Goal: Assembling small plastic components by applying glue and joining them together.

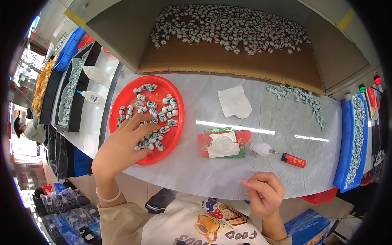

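Note:
My left hand [124,145] is over a round red tray [178,122], its fingers spread and reaching down among small white-and-green figurines [168,109]. Its fingertips touch or nearly touch several of them, and none is lifted clear. Close to the table's front edge is my right hand [265,194], fingers curled in, with nothing visible in them. Ahead of it, a clear round dish [225,143] sits on white paper over red and green pieces. A small white bottle with a metal tip [261,148] lies to the right, beside a red lighter [293,160].
A crumpled white tissue [234,101] lies mid-table. Loose green-and-white pieces [300,96] trail along the back right, under an open box [228,61] full of small white heads. A blue bin [341,163] stands right; white squeeze bottles [96,74] and a black tray [75,110] are left.

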`<state>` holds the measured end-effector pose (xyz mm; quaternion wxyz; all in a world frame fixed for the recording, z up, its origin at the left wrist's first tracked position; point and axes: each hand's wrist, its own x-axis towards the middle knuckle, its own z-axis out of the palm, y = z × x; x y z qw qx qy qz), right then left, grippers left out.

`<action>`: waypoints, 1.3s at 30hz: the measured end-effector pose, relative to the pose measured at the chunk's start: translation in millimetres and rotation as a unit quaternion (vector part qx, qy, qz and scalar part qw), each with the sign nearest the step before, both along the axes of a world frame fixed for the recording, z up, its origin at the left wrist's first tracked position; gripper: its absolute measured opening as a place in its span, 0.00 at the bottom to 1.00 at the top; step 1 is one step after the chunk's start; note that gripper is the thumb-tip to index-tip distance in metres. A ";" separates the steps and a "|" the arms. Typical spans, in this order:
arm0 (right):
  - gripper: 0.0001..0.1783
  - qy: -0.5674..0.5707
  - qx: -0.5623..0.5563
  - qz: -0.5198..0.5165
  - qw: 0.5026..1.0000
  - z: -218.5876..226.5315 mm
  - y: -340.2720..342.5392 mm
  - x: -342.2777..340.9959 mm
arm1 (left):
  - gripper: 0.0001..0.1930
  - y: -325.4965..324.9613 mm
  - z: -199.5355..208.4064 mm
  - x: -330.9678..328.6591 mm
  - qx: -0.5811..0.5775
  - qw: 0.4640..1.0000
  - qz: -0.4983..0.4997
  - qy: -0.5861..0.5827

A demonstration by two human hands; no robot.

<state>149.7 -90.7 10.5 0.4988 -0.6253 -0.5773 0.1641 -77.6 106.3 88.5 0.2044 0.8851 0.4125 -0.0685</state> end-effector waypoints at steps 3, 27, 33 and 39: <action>0.13 0.002 0.006 0.005 1.000 -0.2 0.1 0.7 | 0.23 6.1 -3.5 -1.6 0.022 0.999 -0.031 -0.025; 0.14 0.026 0.002 0.010 1.000 -1.8 2.2 -0.3 | 0.31 13.1 -47.4 19.4 0.164 0.980 -0.040 -0.101; 0.13 0.028 -0.001 0.009 1.000 -1.4 0.2 -0.3 | 0.29 13.4 -51.5 13.8 0.220 0.974 0.047 -0.038; 0.14 0.033 -0.015 0.007 0.999 -0.6 0.1 -0.1 | 0.29 3.0 -49.9 1.6 0.216 0.970 0.109 -0.009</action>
